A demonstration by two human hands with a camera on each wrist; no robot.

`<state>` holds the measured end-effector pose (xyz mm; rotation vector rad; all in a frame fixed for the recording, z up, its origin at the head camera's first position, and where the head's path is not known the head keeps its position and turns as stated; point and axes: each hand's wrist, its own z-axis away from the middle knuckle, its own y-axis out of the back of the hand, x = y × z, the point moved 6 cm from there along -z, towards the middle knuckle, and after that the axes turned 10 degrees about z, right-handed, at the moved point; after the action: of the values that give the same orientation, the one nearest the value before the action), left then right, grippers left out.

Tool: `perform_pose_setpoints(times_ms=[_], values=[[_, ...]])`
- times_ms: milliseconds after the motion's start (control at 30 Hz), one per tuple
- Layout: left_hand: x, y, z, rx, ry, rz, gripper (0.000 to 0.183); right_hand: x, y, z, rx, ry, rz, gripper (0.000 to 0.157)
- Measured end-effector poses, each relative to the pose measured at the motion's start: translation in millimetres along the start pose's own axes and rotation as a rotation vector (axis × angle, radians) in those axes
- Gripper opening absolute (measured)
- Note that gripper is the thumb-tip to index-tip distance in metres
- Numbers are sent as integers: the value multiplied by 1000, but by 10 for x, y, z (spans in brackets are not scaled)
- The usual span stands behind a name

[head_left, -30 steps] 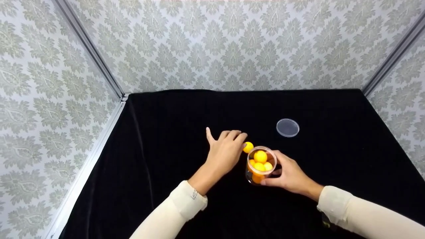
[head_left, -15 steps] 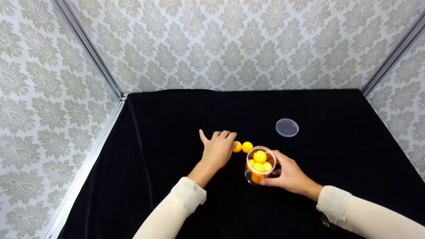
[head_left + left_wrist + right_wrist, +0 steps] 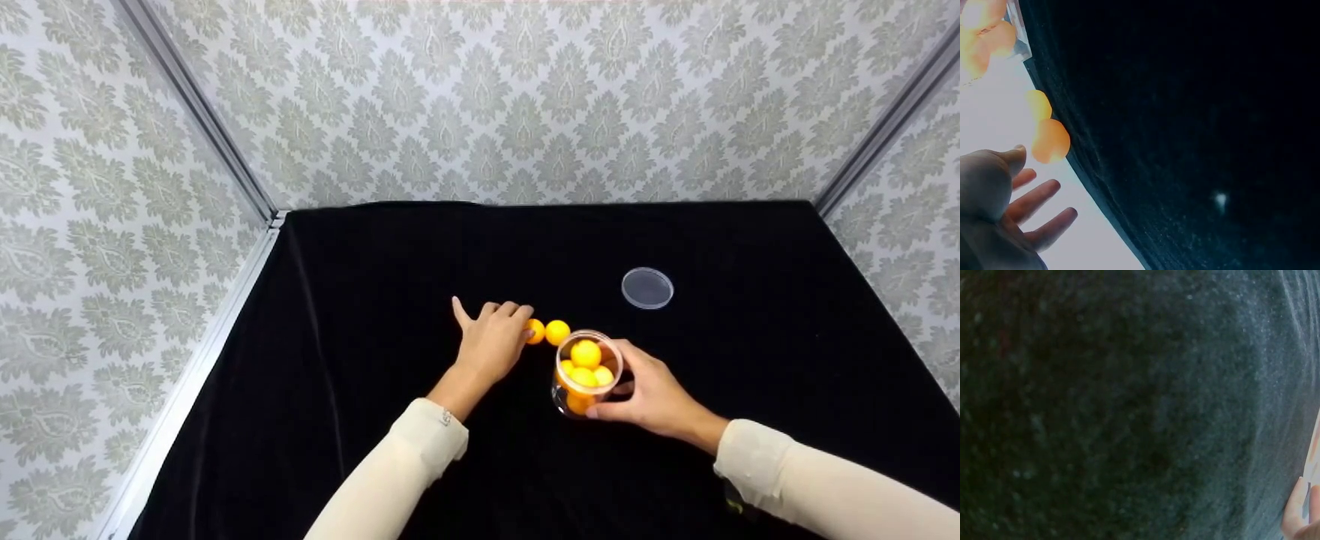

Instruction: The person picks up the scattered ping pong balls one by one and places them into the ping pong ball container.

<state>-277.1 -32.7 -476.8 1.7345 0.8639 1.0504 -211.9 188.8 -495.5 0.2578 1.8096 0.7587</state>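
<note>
My right hand (image 3: 656,394) grips a clear plastic jar (image 3: 561,401) by its right side, fingers and thumb curled round it. Several orange table tennis balls (image 3: 583,377) lie inside the open jar, one on top near the rim. Left of the jar, two more balls sit side by side on the black cloth: a nearer-to-jar ball (image 3: 557,332) and a left ball (image 3: 535,331). My left hand (image 3: 491,341) is right at the left ball, its fingers loosely spread. In the left wrist view, thumb and fingers (image 3: 1036,201) stand just short of that ball (image 3: 1051,140).
A round clear lid (image 3: 647,288) lies on the black cloth (image 3: 420,255) behind and right of the jar. Patterned wall panels (image 3: 487,112) with metal frame posts (image 3: 202,105) enclose the back and sides. A small dark object (image 3: 735,502) shows beneath the right sleeve.
My left hand has moved left, and the left ball has come into view beside the other one. The right hand and jar have stayed put. Over the last half second little differs.
</note>
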Motion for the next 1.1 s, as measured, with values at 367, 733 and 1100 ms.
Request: perform_pose_setpoints(times_ms=[367,733,1100], values=[[-9,-101,-2,-36,-3,-9,39,-189,33,18,16,-5,14,85],[1,-111,15,-20,-15,-25,36,-78,0,11,12,-19,36,87],[25,-21,32,-18,-12,-13,36,51,-12,3,0,-13,34,87]])
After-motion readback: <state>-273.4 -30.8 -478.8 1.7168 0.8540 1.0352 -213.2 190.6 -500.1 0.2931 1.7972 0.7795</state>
